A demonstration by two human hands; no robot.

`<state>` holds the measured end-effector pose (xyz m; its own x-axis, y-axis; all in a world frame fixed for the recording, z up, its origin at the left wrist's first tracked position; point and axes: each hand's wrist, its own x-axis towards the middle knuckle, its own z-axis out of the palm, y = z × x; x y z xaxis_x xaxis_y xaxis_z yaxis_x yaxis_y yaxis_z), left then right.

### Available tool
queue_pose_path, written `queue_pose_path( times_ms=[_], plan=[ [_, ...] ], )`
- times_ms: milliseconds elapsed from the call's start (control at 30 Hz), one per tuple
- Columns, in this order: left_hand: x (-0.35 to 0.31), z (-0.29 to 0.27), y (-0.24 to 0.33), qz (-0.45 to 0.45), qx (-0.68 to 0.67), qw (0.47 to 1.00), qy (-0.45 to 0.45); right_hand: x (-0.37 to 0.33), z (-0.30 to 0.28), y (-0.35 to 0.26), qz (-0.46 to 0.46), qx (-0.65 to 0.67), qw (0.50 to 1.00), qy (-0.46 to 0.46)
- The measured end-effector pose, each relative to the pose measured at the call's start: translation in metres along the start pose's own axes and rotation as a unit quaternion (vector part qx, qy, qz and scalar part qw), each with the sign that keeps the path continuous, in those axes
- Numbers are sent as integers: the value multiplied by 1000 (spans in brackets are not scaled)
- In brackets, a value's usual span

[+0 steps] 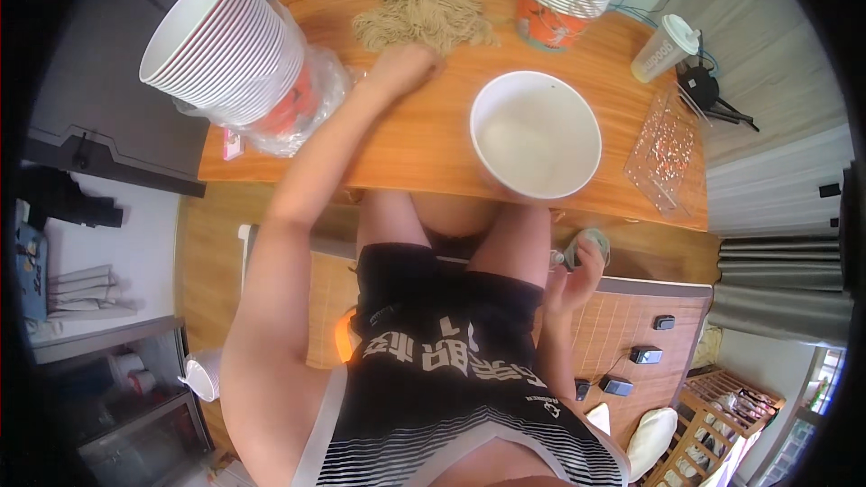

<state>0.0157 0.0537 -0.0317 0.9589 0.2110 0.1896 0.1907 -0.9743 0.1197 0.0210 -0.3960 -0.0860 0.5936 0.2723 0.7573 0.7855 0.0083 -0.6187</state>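
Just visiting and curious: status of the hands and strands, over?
Left hand at tan strand bundle, contact unclear. Right hand gripping pale green object. White tub stands right of left hand, not blocking.

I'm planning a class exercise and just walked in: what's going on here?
A person sits with the left hand at the near edge of a heap of beige strands on the table. The right hand, off the table, holds something pale green. A white bucket stands to the right, stacked buckets to the left.

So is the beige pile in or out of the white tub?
Out: the beige pile lies on the wooden table, apart from the white tub.
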Motion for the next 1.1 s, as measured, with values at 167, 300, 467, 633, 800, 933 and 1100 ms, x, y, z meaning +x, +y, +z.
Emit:
queue_pose_path(
  times_ms=[167, 300, 467, 633, 800, 933, 1100],
  plan=[
    [-8, 3, 0, 43, 23, 999, -2, -10, -5, -5, 52, 1, 999, -13],
    [-59, 2, 39, 32, -68, 991, 106, 0, 3, -15, 0, 13, 1000, -21],
    [-170, -4, 118, 66, -113, 969, 211, -5, 11, -32, -6, 58, 997, -54],
    [-256, -17, 190, 51, -310, 908, 276, -18, 29, -55, -13, 105, 984, -141],
    [-297, -23, 225, 60, -538, 779, 317, -35, 41, -74, 3, 158, 976, -150],
    [-293, -24, 222, -26, -591, 763, 260, -34, 47, -86, 21, 203, 964, -169],
    [-236, -43, 195, -133, -727, 662, 126, 30, 56, -100, 9, 103, 966, -236]
  ],
)
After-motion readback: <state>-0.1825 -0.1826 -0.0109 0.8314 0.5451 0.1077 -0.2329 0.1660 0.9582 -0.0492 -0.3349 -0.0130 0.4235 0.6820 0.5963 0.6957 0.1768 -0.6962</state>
